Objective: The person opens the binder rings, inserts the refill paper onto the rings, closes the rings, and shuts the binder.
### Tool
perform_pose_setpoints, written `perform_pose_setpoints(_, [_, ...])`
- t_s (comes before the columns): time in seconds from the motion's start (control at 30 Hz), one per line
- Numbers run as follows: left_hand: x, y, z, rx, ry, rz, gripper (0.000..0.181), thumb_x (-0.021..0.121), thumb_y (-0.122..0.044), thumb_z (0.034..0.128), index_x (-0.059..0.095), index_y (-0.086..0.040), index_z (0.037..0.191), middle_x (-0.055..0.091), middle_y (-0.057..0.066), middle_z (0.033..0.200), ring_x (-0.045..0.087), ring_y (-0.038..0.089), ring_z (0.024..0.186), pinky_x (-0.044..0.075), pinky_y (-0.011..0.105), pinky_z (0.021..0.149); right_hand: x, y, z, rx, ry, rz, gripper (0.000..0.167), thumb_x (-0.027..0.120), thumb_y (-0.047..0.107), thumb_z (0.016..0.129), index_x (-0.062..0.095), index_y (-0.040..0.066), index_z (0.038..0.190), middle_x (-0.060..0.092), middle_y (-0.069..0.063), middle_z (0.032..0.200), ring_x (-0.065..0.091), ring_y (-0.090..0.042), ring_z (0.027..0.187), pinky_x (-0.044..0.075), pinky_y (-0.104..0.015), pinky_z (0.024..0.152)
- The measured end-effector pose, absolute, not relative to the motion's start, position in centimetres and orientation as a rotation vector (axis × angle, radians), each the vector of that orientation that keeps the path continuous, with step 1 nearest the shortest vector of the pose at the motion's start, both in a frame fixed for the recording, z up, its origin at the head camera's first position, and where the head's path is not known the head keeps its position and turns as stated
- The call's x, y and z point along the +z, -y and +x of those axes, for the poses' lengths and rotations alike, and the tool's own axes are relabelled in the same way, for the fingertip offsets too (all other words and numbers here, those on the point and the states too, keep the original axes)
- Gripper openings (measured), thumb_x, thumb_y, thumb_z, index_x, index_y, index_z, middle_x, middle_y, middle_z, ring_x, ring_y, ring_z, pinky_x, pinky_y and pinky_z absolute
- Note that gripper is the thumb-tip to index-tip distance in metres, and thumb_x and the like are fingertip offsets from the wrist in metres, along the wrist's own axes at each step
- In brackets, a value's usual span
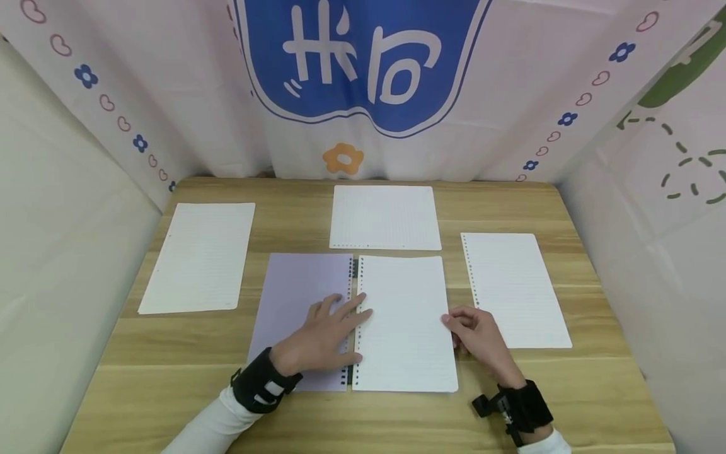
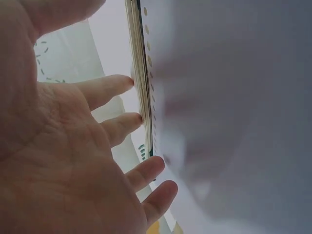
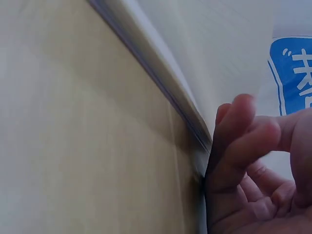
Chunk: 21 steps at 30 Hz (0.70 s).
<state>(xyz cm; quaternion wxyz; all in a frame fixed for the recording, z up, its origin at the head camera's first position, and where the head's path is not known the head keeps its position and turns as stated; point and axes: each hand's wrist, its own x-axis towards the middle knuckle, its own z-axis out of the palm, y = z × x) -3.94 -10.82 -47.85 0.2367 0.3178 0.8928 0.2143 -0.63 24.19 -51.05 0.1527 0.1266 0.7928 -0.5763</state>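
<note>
An open loose-leaf notebook (image 1: 397, 353) lies at the table's front middle. Its lilac leaf (image 1: 295, 277) is on the left and a stack of white lined, hole-punched pages on the right. My left hand (image 1: 320, 334) spreads over the binding, fingers straight, fingertips touching the punched edge of the stack. In the left wrist view, those fingertips meet the side of the page stack (image 2: 138, 63). At the right edge of the pages, my right hand (image 1: 476, 331) pinches the paper between thumb and curled fingers. How many sheets it holds is hidden.
Loose lined sheets lie around the notebook: one sheet (image 1: 198, 258) at the far left, another sheet (image 1: 386, 217) behind, and a third sheet (image 1: 518, 290) to the right, close to the right hand. A printed cloth (image 1: 397, 151) hangs along the wooden table's (image 1: 170, 378) back edge.
</note>
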Motion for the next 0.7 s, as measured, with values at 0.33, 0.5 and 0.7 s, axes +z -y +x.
perform_pose_setpoints(0.33, [-48.19, 10.96, -3.72, 0.560, -2.411, 0.885, 0.103, 0.085, -0.053, 0.0874, 0.032, -0.020, 0.169, 0.009, 0.007, 0.181, 0.010, 0.050, 0.161, 0.014, 0.076, 0.123, -50.57, -24.44, -0.83, -1.561, -2.370, 0.317, 0.027, 0.074, 0.028, 0.103, 0.075, 0.002, 0.111, 0.066, -0.009, 0.069, 0.058, -0.017, 0.057, 0.043, -0.026, 0.048])
perform_pose_setpoints(0.5, [-48.11, 11.04, -3.89, 0.525, -2.393, 0.901, 0.109, 0.087, -0.054, 0.0844, 0.029, -0.021, 0.170, 0.004, 0.005, 0.182, 0.008, 0.050, 0.162, 0.012, 0.075, 0.124, -50.56, -24.52, -0.86, -1.552, -2.388, 0.295, 0.023, 0.075, 0.025, 0.102, 0.075, 0.002, 0.107, 0.066, -0.010, 0.067, 0.058, -0.017, 0.055, 0.043, -0.026, 0.048])
perform_pose_setpoints(0.7, [-48.03, 11.03, -3.91, 0.495, -2.397, 0.939, 0.112, 0.089, -0.052, 0.0830, 0.026, -0.022, 0.171, 0.003, 0.007, 0.182, 0.008, 0.050, 0.162, 0.012, 0.074, 0.125, -50.41, -24.92, -0.94, -1.509, -2.446, 0.231, 0.020, 0.074, 0.023, 0.103, 0.075, 0.003, 0.107, 0.070, -0.010, 0.072, 0.062, -0.020, 0.056, 0.047, -0.028, 0.049])
